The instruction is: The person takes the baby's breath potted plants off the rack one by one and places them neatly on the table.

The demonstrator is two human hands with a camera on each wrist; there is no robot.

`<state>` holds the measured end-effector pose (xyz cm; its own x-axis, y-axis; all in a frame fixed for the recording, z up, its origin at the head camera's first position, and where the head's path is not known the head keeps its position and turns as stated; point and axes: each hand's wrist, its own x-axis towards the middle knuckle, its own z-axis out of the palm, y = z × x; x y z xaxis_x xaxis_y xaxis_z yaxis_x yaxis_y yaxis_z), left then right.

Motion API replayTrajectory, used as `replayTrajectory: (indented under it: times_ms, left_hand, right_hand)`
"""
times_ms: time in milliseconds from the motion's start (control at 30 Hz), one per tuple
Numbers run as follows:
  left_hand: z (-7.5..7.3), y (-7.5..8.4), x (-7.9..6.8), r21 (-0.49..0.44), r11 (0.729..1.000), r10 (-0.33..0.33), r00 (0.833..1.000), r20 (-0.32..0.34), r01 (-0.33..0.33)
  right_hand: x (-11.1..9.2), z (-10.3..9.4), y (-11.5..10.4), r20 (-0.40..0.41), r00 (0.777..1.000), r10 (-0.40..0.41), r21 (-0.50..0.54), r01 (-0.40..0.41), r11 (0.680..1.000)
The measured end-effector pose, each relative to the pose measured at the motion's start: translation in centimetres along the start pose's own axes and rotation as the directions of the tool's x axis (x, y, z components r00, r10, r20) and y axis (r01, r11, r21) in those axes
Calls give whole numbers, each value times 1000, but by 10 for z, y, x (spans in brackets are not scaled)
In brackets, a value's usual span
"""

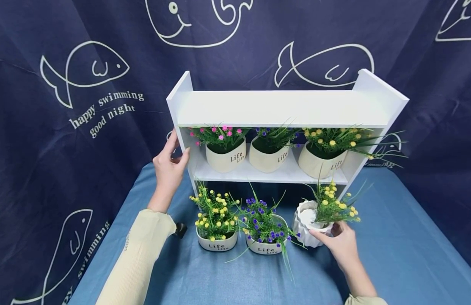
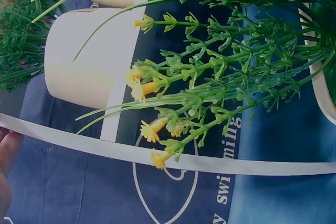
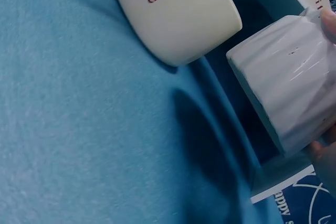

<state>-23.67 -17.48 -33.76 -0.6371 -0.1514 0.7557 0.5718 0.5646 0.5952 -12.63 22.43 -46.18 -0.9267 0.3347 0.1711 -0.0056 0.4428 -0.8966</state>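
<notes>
Pot, white and ridged, sits clasped within the right grip

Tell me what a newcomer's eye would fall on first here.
Probably the white shelf in the middle, with three flowering pots on its lower board. In front, on the blue cloth, stand two more planted pots; to their right, the right grip holds a ribbed white pot with yellow flowers.

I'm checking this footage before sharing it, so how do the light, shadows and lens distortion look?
Head view: bright, with the white flat-panelled two-tier shelf nearly washed out on top; left wrist view: that shelf's edge looks bowed, probably lens distortion; right wrist view: a dark shadow on the smooth blue cloth near the ribbed white pot.
</notes>
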Motion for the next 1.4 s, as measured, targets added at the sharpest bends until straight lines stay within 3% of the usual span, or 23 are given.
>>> replayTrajectory:
  times_ms: [167, 433, 633, 867, 1133, 1400]
  left_hand:
    - [0, 1, 0, 6, 1000, -4, 1000, 3, 4]
    - [-1, 0, 0, 23, 1000, 3, 1000, 8, -4]
    - [-1, 0, 0, 11, 1000, 2, 1000, 7, -2]
    - [-1, 0, 0, 6, 1000, -6, 1000, 9, 6]
    - [0, 0, 1, -3, 1000, -14, 1000, 13, 15]
    - [0, 1, 0, 2, 1000, -21, 1000, 15, 21]
  right_hand:
    - [-2, 3, 9, -3, 1000, 26, -24, -26, 999]
    - [1, 9, 22, 5, 999, 44, 58, -44, 997]
    - [0, 8, 28, 27, 998, 56, 17, -57, 998]
    - [-2, 7, 32, 53, 995, 80, -99, -74, 992]
    - [-3, 3, 35, 76, 992, 99, -119, -89, 989]
    - [-8, 0, 39, 119, 986, 120, -46, -115, 992]
